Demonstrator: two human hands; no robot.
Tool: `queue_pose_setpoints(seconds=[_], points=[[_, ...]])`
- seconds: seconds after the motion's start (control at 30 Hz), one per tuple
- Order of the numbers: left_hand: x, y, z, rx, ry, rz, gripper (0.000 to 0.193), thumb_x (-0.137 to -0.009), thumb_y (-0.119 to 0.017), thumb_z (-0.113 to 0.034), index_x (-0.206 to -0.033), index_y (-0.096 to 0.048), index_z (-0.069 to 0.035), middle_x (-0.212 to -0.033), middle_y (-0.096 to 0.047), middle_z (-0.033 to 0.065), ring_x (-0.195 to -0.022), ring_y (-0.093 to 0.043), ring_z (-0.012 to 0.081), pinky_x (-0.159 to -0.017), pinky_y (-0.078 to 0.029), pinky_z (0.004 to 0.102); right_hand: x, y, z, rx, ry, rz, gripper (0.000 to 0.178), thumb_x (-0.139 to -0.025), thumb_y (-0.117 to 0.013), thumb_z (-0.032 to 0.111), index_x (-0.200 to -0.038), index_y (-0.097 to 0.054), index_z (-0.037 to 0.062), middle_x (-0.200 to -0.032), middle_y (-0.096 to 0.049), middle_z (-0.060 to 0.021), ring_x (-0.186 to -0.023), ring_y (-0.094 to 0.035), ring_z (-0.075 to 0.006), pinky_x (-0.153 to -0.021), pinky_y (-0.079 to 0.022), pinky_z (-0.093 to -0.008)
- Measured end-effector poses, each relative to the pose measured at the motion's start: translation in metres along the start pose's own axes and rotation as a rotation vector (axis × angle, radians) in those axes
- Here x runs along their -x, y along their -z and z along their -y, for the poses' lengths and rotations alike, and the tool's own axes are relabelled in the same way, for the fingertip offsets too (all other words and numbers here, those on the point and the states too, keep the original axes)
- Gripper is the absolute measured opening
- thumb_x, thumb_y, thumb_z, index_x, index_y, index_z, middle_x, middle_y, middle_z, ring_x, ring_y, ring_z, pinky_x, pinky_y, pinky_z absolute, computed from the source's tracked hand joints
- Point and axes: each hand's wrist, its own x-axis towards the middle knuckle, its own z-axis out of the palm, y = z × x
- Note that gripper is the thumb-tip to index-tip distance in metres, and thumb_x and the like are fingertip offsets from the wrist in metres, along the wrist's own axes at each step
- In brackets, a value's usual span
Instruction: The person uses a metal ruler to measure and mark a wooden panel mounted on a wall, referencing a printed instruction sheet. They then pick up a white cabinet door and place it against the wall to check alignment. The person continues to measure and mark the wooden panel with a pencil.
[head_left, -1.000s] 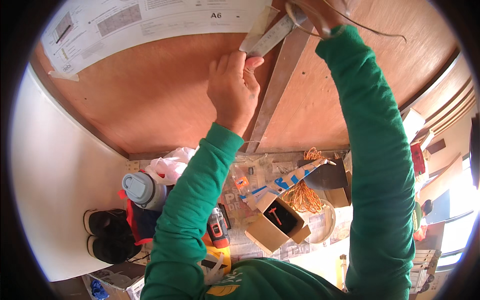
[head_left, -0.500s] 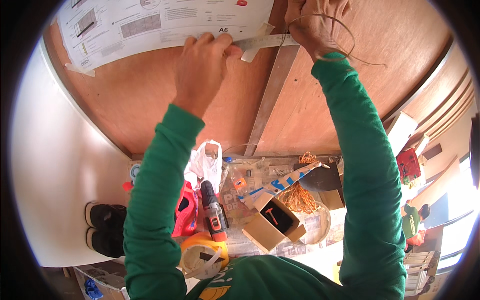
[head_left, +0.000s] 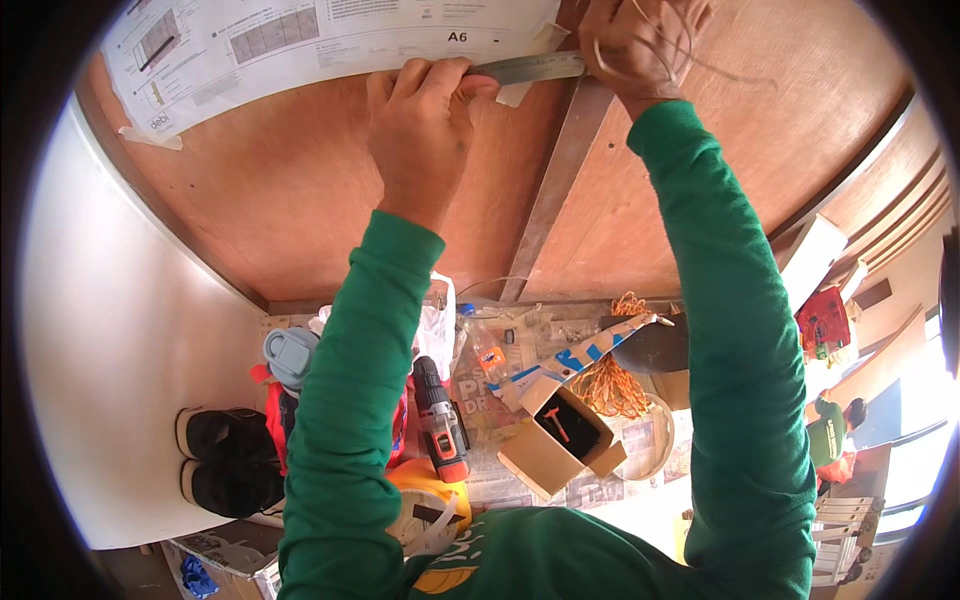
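Note:
A steel ruler [head_left: 535, 68] spans the gap between my two hands, along the lower edge of a printed drawing sheet [head_left: 330, 62] taped to the wooden panel. My left hand [head_left: 422, 130] is closed on the ruler's left end, thumb and fingers pinching it. At the ruler's other end, my right hand [head_left: 640, 45] is curled, partly cut off by the top of the picture. A thin brown wire [head_left: 735, 76] loops about this hand, its tail sticking out to the right and blurred. The right fingertips are hidden, and whether they also touch the ruler I cannot tell.
A wooden batten [head_left: 560, 180] crosses the panel [head_left: 320, 190]. Below on newspaper lie a cordless drill [head_left: 437, 420], an open cardboard box [head_left: 540, 455], orange rope [head_left: 612, 388] and a plastic bottle [head_left: 488, 350]. Black shoes [head_left: 230, 460] stand left; another person [head_left: 830, 435] is far right.
My left hand has shifted slightly right, and the ruler between the hands has tilted a little. The wire loop around my right hand has swung and blurred. My view has also shifted slightly.

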Motion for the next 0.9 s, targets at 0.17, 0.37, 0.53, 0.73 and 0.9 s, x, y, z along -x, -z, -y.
queue_pose_setpoints(seconds=[0.17,0.37,0.53,0.73,0.9], points=[[0.016,-0.016,0.004,-0.041,0.059,-0.054,0.020,-0.079,-0.079,-0.011,-0.096,-0.074,-0.018,-0.092,-0.068,-0.0096,-0.088,-0.053,0.0253,-0.069,-0.051,0.0357,0.003,0.002,0.003,0.009,0.028,0.007,0.064,-0.099,-0.050,0.028,-0.152,-0.034,-0.0015,-0.161,-0.022,-0.0323,-0.146,-0.028,-0.0490,-0.118,-0.028,-0.0552],[0.028,-0.024,0.004,-0.023,0.085,-0.131,0.024,-0.079,-0.078,-0.009,-0.099,-0.075,-0.020,-0.092,-0.067,-0.0083,-0.090,-0.052,0.0257,-0.073,-0.050,0.0350,0.005,0.004,0.003,0.027,0.050,0.020,0.062,-0.096,-0.052,0.025,-0.151,-0.039,-0.0004,-0.161,-0.022,-0.0326,-0.148,-0.026,-0.0476,-0.119,-0.028,-0.0537],[0.035,-0.015,-0.007,-0.133,0.070,-0.038,0.010,-0.093,-0.067,-0.015,-0.101,-0.073,-0.010,-0.091,-0.072,-0.0010,-0.087,-0.062,0.0235,-0.080,-0.045,0.0401,0.004,0.006,-0.001,0.059,0.047,0.042,0.060,-0.094,-0.053,0.022,-0.149,-0.043,0.0005,-0.161,-0.022,-0.0329,-0.149,-0.024,-0.0465,-0.120,-0.028,-0.0524],[0.095,-0.079,0.004,-0.091,-0.035,0.123,0.024,-0.102,-0.055,-0.019,-0.116,-0.070,-0.006,-0.116,-0.068,0.0125,-0.103,-0.064,0.0302,-0.092,-0.049,0.0416,0.016,-0.013,-0.005,0.047,-0.094,0.242,0.059,-0.092,-0.055,0.019,-0.148,-0.047,0.0016,-0.161,-0.022,-0.0331,-0.151,-0.023,-0.0450,-0.122,-0.029,-0.0509],[0.009,-0.028,0.018,0.032,0.007,0.242,0.028,-0.105,-0.052,-0.017,-0.121,-0.069,-0.001,-0.123,-0.067,0.0207,-0.114,-0.064,0.0330,-0.102,-0.050,0.0425,0.031,0.013,0.005,-0.105,-0.189,-0.034,0.061,-0.090,-0.058,0.021,-0.148,-0.048,0.0026,-0.161,-0.022,-0.0329,-0.151,-0.024,-0.0469,-0.123,-0.028,-0.0484]])
